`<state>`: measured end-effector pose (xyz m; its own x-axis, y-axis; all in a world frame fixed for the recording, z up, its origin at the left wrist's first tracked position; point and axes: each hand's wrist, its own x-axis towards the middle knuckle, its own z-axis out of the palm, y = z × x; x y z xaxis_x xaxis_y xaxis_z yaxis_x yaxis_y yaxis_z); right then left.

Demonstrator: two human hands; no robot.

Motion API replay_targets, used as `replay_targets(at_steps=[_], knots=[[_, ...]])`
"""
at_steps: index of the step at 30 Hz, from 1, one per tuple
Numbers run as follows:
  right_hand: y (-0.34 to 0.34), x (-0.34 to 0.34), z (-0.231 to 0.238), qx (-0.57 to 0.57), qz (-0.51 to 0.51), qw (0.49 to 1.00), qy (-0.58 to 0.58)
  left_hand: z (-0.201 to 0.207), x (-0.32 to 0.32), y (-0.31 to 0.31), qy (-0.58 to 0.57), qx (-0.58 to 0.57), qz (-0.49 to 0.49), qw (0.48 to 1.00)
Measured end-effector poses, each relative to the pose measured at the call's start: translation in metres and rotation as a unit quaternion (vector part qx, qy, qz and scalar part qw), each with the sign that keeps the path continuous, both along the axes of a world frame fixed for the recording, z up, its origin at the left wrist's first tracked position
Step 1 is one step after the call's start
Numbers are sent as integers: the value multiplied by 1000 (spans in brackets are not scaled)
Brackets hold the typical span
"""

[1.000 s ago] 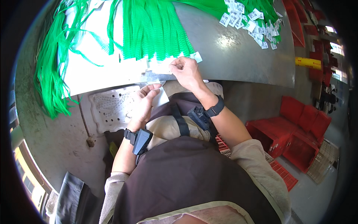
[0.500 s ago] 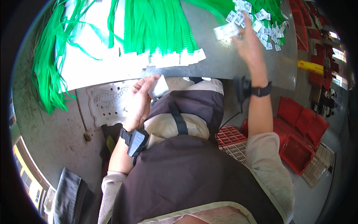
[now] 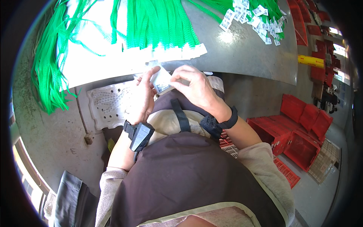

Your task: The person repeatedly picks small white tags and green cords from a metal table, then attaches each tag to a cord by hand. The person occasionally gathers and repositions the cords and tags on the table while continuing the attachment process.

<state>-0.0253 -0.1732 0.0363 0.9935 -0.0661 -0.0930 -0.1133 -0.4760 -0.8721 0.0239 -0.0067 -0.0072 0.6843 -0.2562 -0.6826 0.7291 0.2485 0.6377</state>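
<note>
My left hand (image 3: 142, 92) grips a small stack of white printed labels (image 3: 162, 80) between thumb and fingers, in front of the table edge. My right hand (image 3: 197, 87) is bent in toward the same labels, its thumb and fingertips closed at their right edge. Just beyond, a row of green mesh net sleeves (image 3: 157, 28) lies on the table, with white labels (image 3: 179, 53) at their near ends. At the far right is another bunch of green nets (image 3: 269, 8) with many white tags (image 3: 261, 26) fanned over one another.
The metal table (image 3: 242, 56) has its front edge just past my hands. More green nets (image 3: 47, 72) hang over its left corner. A white perforated plastic piece (image 3: 109, 104) is below on the left. Red crates (image 3: 276, 130) stand on the floor at right, near a yellow bar (image 3: 311, 61).
My right hand has come back from the tagged nets at the far right to the labels in my left hand. A label strip now lies beside those tags. My left hand has barely moved.
</note>
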Motion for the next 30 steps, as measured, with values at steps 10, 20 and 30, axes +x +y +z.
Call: replay_targets(at_steps=[10,20,30], knots=[[-21,65,-83,-233,-67,969,-43,-18,-5,15,22,33,-8,999],[-135,79,41,-367,-181,911,48,2,-5,13,-55,-37,-1,998],[10,-2,-9,106,17,991,77,16,1,18,-52,5,-20,998]])
